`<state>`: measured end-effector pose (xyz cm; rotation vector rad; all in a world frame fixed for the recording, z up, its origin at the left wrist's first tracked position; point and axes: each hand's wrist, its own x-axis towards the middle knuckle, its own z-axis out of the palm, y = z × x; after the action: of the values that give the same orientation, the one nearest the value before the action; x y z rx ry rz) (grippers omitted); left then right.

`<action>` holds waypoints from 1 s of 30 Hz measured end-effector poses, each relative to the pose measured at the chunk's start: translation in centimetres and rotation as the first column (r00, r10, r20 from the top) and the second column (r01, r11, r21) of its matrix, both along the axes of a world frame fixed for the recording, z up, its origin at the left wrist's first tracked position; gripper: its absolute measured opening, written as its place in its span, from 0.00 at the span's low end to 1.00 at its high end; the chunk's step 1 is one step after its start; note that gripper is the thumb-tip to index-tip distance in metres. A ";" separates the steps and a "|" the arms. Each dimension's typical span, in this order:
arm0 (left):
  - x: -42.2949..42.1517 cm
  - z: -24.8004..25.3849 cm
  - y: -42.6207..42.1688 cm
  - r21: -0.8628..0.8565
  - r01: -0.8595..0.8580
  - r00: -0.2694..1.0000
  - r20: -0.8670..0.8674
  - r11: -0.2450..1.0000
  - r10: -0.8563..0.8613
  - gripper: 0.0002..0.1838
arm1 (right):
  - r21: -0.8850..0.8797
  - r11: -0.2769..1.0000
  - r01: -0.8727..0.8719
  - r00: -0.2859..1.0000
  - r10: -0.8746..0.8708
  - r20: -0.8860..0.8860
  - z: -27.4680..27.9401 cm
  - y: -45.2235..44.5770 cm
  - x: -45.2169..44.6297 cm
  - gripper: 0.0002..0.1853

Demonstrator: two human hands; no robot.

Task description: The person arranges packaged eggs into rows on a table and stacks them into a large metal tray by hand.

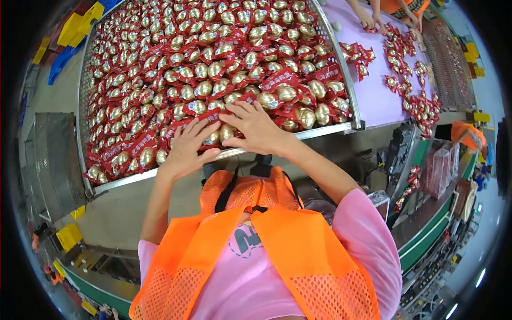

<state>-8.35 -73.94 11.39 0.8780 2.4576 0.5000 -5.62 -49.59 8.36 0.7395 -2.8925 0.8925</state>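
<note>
A wide metal tray (122, 184) in front of me holds a dense layer of gold, egg-shaped packets (202, 88) with red wrapper ends, some printed with white characters. My left hand (188, 148) lies over the packets near the tray's front rim, fingers spread and thumb out to the right. Close beside it, my right hand (260, 129) rests palm down with its fingers stretched over the packets. Both hands seem to touch the wrappers from above. A few packets under the palms are partly hidden, and neither hand is closed round one.
Right of the tray, more packets (397, 58) lie strung across a pale purple table (368, 106). A co-worker's hands (373, 20) are over its far end. A green-edged conveyor (426, 234) runs at lower right. Yellow bins (69, 236) stand at left.
</note>
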 end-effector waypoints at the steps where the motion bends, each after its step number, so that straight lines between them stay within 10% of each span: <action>1: 0.2 0.4 0.6 0.015 -0.049 0.999 -0.017 0.999 0.049 0.38 | -0.076 0.997 -0.024 1.000 0.022 -0.018 1.2 1.6 -0.4 0.33; 6: -0.3 0.3 8.3 0.250 -0.175 0.961 -0.169 0.952 0.221 0.31 | 0.121 0.989 0.087 0.995 -0.082 -0.048 3.4 12.7 -4.4 0.33; 9: -1.1 -3.4 13.0 0.228 -0.119 0.966 -0.198 0.966 0.165 0.33 | -0.040 0.988 -0.151 0.981 0.155 0.113 0.1 15.2 -4.7 0.28; 16: 0.3 -2.0 13.7 0.042 -0.184 0.981 -0.059 0.982 0.187 0.41 | 0.115 0.990 -0.077 0.985 0.058 0.161 2.6 13.9 -2.7 0.25; 22: -0.4 -0.8 9.3 0.487 -0.235 0.900 -0.217 0.841 0.377 0.38 | 0.355 0.935 -0.018 0.995 0.050 -0.082 5.0 12.0 -3.0 0.29; 27: -1.5 1.6 -6.6 -0.051 -0.766 0.507 -0.661 0.641 0.553 0.28 | -0.087 0.956 -0.281 0.957 0.285 0.047 6.1 4.2 -2.9 0.33; 30: -0.6 -1.7 -14.9 -0.247 -0.819 0.557 -0.556 0.518 0.617 0.27 | -0.150 0.876 -0.458 0.887 0.462 -0.007 3.4 -1.4 -3.0 0.36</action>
<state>-8.91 -88.87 9.67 -0.4059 3.0696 -0.0977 -8.60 -50.99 11.75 1.4465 -2.6693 1.1450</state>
